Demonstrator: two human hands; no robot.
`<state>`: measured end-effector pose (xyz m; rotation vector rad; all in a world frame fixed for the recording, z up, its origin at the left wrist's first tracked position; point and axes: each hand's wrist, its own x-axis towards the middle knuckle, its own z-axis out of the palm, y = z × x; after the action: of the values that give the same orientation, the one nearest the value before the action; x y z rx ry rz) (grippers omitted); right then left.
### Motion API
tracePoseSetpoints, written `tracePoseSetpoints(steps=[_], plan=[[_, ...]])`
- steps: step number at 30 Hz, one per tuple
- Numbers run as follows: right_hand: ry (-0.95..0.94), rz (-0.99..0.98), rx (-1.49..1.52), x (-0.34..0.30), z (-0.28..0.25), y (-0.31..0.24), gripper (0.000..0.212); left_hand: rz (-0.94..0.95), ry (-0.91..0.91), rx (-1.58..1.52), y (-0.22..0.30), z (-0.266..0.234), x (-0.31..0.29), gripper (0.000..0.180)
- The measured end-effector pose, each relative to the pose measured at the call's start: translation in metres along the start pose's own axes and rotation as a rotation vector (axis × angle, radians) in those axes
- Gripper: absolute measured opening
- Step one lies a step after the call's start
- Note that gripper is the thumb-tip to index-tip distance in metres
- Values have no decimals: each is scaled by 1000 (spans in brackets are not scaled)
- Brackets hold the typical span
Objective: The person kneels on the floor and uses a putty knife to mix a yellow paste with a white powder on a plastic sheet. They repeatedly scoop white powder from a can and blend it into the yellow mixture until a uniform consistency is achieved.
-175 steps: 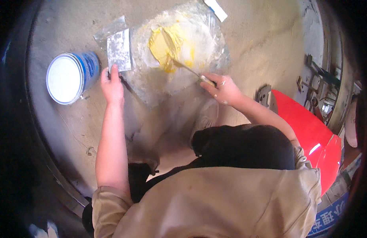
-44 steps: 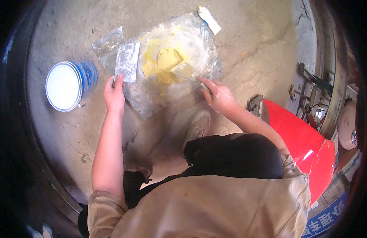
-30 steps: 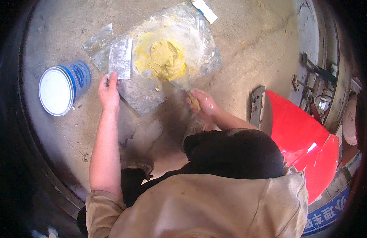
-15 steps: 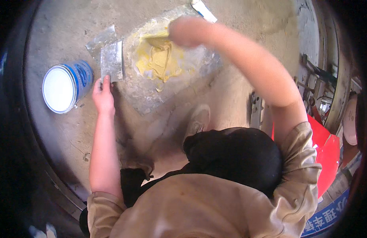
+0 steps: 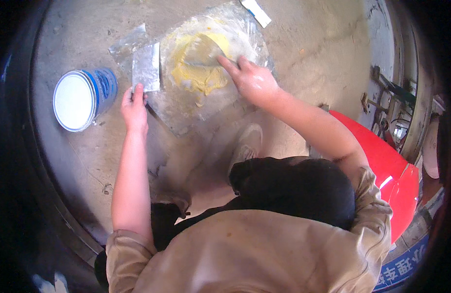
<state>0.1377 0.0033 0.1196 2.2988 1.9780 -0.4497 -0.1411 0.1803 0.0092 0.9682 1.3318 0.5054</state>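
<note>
Left hand (image 5: 135,108), left of centre in the upper half of the frame, was closed in a pinch on the near end of a flat grey plate (image 5: 146,68), thumb on top, fingers mostly hidden beneath. Right hand (image 5: 253,82), upper centre, was closed round a scraper (image 5: 204,52), its handle largely covered by the fingers, index finger stretched toward the blade. Blade blurred, lying over yellow putty (image 5: 201,78) in the upper middle of the frame; contact hard to tell. Putty sat spread in a ridged patch on a smeared sheet (image 5: 174,115) on the concrete floor (image 5: 313,24). A blue tin (image 5: 75,101) with a white top was at upper left, a white tube (image 5: 256,12) at the top edge, a red panel (image 5: 376,161) at right.
</note>
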Motion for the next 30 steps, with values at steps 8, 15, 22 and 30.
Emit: tracePoseSetpoints(steps=[8, 15, 22, 30], plan=[[-316, 168, -13, -34, 6, 0, 71, -60, 0, 32, 10, 2, -6, 35], [-305, 137, 44, -10, 14, -10, 68, -19, 6, 6, 4, 5, -18, 28], [-166, 146, 62, -38, 22, -5, 68, 3, -3, 42, 10, 1, -10, 27], [-241, 180, 142, -54, 74, -6, 75, 59, 40, 316, 6, -2, -15, 29]])
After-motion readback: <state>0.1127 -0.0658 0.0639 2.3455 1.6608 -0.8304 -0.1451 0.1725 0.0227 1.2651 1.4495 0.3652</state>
